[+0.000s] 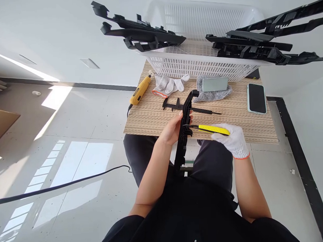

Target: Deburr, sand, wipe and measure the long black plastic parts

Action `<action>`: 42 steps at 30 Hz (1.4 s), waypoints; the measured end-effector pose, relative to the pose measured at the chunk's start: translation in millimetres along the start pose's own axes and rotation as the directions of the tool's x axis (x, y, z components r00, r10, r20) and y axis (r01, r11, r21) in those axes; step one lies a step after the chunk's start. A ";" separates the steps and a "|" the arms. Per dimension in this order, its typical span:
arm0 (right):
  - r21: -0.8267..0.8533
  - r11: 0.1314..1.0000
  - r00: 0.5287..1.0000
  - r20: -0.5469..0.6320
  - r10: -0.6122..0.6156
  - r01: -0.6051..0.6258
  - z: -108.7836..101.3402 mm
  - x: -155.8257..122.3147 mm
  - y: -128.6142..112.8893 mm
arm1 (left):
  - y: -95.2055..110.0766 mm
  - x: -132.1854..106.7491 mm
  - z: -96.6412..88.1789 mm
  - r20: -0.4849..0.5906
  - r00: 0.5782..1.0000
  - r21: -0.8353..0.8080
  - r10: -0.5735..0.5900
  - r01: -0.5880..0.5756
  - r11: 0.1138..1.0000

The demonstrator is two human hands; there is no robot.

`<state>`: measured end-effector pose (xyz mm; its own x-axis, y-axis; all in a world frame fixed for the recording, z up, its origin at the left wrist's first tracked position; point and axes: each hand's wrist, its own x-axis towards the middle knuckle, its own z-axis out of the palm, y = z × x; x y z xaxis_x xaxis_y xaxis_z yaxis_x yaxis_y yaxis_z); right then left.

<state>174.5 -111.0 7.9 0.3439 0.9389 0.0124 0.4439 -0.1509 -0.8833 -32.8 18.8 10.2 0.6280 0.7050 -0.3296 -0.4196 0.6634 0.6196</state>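
And here's sunlight (56,97) slicing across glossy pale floor tiles (105,193), bright gridded reflections (80,162) gleaming at left, white walls (54,29) rising above dark baseboard (102,86), a striped wood-look table (148,121) standing near them!

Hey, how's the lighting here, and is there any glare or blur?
Head view: bright light, with window-shaped glare on the floor at frame left; head view: the black shirt shows little detail; head view: left hand and gloved right hand look fairly sharp, without obvious motion blur.

a phone (256,99) lies face up on the table (236,109) near a grey cloth (212,95)
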 end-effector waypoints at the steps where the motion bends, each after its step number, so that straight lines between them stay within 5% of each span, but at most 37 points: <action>1: -0.019 1.000 1.000 0.005 -0.002 0.002 0.0 -0.1 0.1 | 0.1 -0.1 0.2 -0.002 1.000 0.005 -0.013 0.013 1.000; 11: -0.030 1.000 0.996 -0.088 0.006 -0.008 0.4 0.0 -1.6 | -1.1 1.3 -2.8 0.030 1.000 -0.018 -0.001 0.002 1.000; 14: 0.003 1.000 1.000 0.013 0.004 -0.004 0.9 -0.8 -2.6 | -1.4 1.8 -3.5 0.041 0.999 -0.013 0.003 -0.003 1.000; 18: -0.012 1.000 0.997 -0.081 0.000 -0.001 1.6 -1.6 -2.9 | -1.4 1.7 -3.0 0.029 1.000 -0.017 0.003 -0.002 1.000; 22: -0.014 1.000 1.000 0.021 -0.006 0.007 2.0 -0.9 -2.4 | -1.6 1.8 -3.6 0.021 1.000 -0.007 0.003 -0.003 1.000; 25: -0.029 1.000 0.998 -0.056 0.010 -0.012 2.1 -0.2 -2.1 | -1.9 2.1 -4.4 0.026 1.000 -0.002 -0.004 0.004 1.000; 29: -0.013 1.000 1.000 0.028 0.004 -0.004 2.0 -0.1 -1.7 | -1.7 2.1 -3.5 0.028 1.000 -0.011 0.004 -0.003 1.000; 32: -0.015 1.000 0.998 -0.060 0.005 -0.005 2.0 -0.3 -1.5 | -1.5 2.0 -2.6 0.010 1.000 0.002 0.011 -0.011 1.000; 42: -0.009 1.000 0.999 0.046 0.011 -0.011 0.8 -0.2 -4.9 | -1.7 2.2 -3.8 0.036 0.999 -0.002 -0.008 0.008 1.000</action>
<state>171.6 -110.2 11.8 0.3105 0.9504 -0.0190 0.4477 -0.1639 -0.8790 -33.2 20.2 5.7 0.6546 0.6900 -0.3088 -0.4155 0.6697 0.6155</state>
